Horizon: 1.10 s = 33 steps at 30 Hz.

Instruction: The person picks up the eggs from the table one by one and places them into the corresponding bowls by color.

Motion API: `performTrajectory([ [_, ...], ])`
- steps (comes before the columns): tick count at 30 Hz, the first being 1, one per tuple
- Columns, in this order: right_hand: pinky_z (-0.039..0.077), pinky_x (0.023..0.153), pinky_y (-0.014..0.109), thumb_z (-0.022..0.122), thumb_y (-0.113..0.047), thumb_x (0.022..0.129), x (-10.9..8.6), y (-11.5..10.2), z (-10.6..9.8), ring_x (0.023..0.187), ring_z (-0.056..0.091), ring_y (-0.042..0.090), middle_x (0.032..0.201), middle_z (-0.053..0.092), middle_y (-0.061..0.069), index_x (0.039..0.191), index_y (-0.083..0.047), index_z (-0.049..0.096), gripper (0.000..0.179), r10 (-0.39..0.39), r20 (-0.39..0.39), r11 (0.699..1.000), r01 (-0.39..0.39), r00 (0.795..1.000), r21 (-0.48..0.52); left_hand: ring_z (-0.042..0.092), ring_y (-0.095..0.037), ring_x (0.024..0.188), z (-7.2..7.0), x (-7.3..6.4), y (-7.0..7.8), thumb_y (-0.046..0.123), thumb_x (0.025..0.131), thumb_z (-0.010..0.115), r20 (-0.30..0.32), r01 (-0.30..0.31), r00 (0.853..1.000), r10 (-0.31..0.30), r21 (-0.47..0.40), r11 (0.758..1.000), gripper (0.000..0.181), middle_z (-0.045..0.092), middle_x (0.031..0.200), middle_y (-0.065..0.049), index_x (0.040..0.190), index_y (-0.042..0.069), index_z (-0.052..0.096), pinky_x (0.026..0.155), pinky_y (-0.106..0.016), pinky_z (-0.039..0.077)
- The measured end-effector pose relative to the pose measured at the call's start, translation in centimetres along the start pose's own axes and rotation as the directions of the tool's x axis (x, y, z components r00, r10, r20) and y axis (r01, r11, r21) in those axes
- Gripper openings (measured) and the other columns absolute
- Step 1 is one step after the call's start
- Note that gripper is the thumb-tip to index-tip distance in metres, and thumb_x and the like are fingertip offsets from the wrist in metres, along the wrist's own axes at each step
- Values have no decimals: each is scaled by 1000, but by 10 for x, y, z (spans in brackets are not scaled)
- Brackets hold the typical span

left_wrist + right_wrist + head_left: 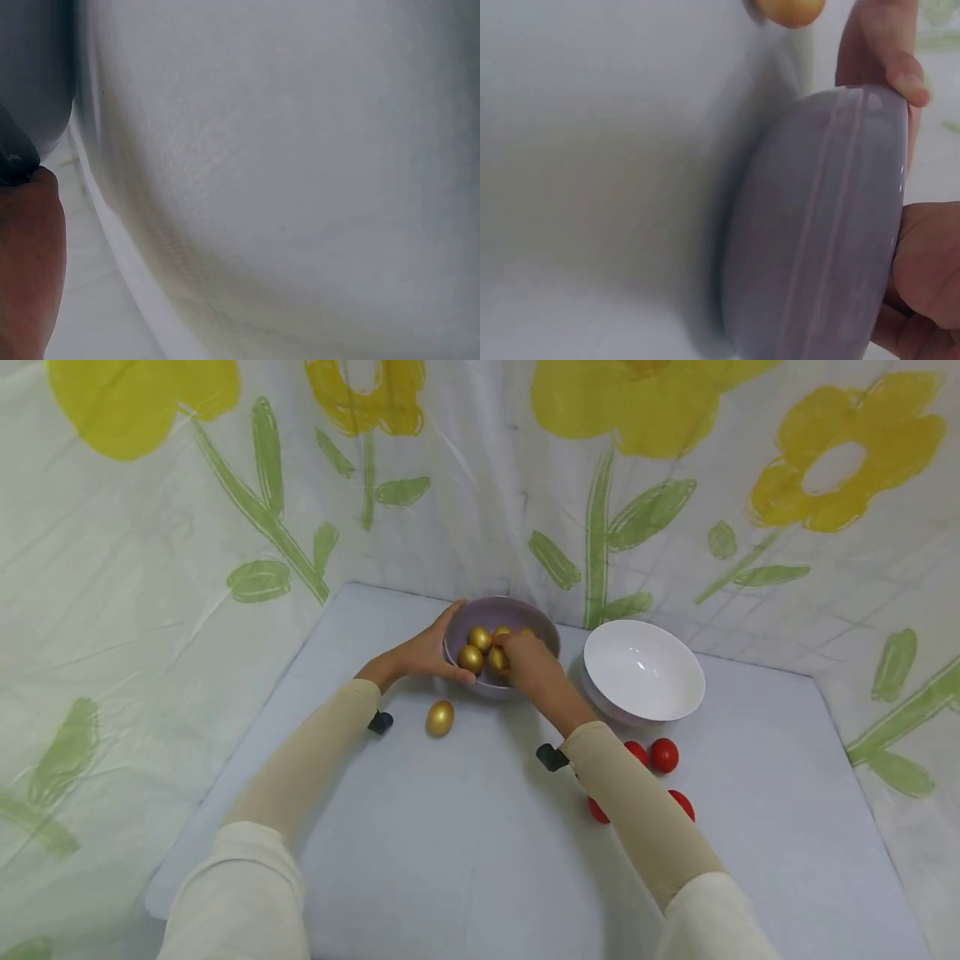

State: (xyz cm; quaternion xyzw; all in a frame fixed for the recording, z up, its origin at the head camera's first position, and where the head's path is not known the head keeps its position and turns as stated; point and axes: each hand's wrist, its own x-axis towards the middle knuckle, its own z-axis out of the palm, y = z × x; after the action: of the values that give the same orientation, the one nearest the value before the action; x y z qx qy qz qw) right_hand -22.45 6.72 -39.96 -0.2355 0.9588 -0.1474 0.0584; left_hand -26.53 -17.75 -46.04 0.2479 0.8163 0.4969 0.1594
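So the left hand (423,652) was spread wide around its side of the purple bowl (510,610), thumb well apart from the fingers, and it had hold of it; the right wrist camera caught that thumb up at the rim. The right hand (534,668) was down in the same bowl from the other side, fingers bent in among the gold eggs (470,658). One egg sat between its finger and thumb, but honestly I couldn't tell if it was pinched or just touched. At least five were in there, some half hidden by the right hand.

A lone gold egg (440,718) lay on the table (465,827), just on the person's side of the left hand. The white bowl (645,664) stood to the right of the right hand, near the purple one but not touching it. At least four red balls (664,755) were scattered around the right forearm, three partly covered by it. Beyond both hands hung a pale curtain (480,502) with yellow flowers.
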Motion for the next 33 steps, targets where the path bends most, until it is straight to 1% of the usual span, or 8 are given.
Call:
performTrajectory([
  [6, 56, 87, 45, 83, -6, 91, 3, -3, 1, 94, 66, 30, 106, 72, 12, 130, -4, 66, 42, -8, -18, 1000, 8, 1000, -11, 15, -33, 161, -1, 0, 6, 22, 76, 98, 9, 26, 1000, -26, -7, 1000, 142, 3, 176, -15, 170, 17, -9, 129, -53, 14],
  [9, 56, 85, 45, 83, -4, 90, 4, -5, 2, 91, 67, 30, 104, 72, 13, 128, -3, 66, 42, -13, -20, 1000, 13, 1000, -22, 14, -33, 161, -1, 1, 4, 22, 76, 97, 10, 16, 1000, -16, -1, 1000, 142, 2, 177, -14, 170, 19, -9, 129, -52, 14],
  [12, 56, 86, 45, 81, -3, 91, 6, -5, 4, 92, 67, 30, 105, 72, 12, 128, -4, 68, 39, -17, -15, 999, 16, 1000, -48, 17, -29, 160, 0, 1, 1, 24, 76, 97, 3, 3, 1000, -3, 2, 1000, 142, 5, 177, -10, 170, 24, -9, 129, -50, 17],
  [15, 55, 86, 45, 76, -2, 93, 8, -6, 5, 92, 66, 30, 103, 72, 11, 124, -5, 70, 31, -13, -5, 999, 12, 1000, -52, 19, -25, 159, 0, 0, -1, 29, 75, 98, -3, -3, 1000, 3, 3, 1000, 142, 7, 176, -6, 171, 26, -7, 128, -48, 19],
  [19, 54, 82, 43, 70, 2, 96, 8, -7, 6, 89, 63, 27, 97, 69, 8, 117, -7, 72, 23, -3, 11, 999, 3, 1000, -34, 21, -24, 158, 0, -1, -1, 37, 73, 100, -4, -3, 1000, 3, 6, 1000, 144, 8, 176, -5, 171, 25, -5, 128, -49, 22],
  [23, 54, 78, 42, 66, 4, 98, 10, -8, 7, 87, 63, 25, 96, 68, 7, 114, -8, 73, 21, 4, 19, 999, -3, 1000, -40, 22, -24, 158, 0, -1, 0, 42, 72, 99, -7, -2, 1000, 2, 16, 1000, 145, 9, 176, -4, 171, 25, -5, 128, -50, 22],
  [29, 56, 78, 43, 64, 2, 100, 12, -10, 8, 89, 65, 26, 101, 71, 8, 113, -9, 74, 20, 7, 31, 998, -5, 1000, -62, 20, -24, 159, -2, -1, -1, 44, 71, 100, -19, 3, 1000, -2, 45, 999, 145, 7, 177, -4, 171, 27, -5, 128, -51, 21],
  [33, 57, 79, 43, 65, 1, 101, 12, -11, 9, 90, 65, 26, 105, 72, 9, 115, -8, 74, 19, 17, 49, 997, -14, 999, -71, 20, -25, 159, -1, 0, -3, 46, 72, 99, -12, -6, 1000, 6, 40, 999, 145, 6, 177, -4, 171, 25, -5, 128, -52, 20],
])
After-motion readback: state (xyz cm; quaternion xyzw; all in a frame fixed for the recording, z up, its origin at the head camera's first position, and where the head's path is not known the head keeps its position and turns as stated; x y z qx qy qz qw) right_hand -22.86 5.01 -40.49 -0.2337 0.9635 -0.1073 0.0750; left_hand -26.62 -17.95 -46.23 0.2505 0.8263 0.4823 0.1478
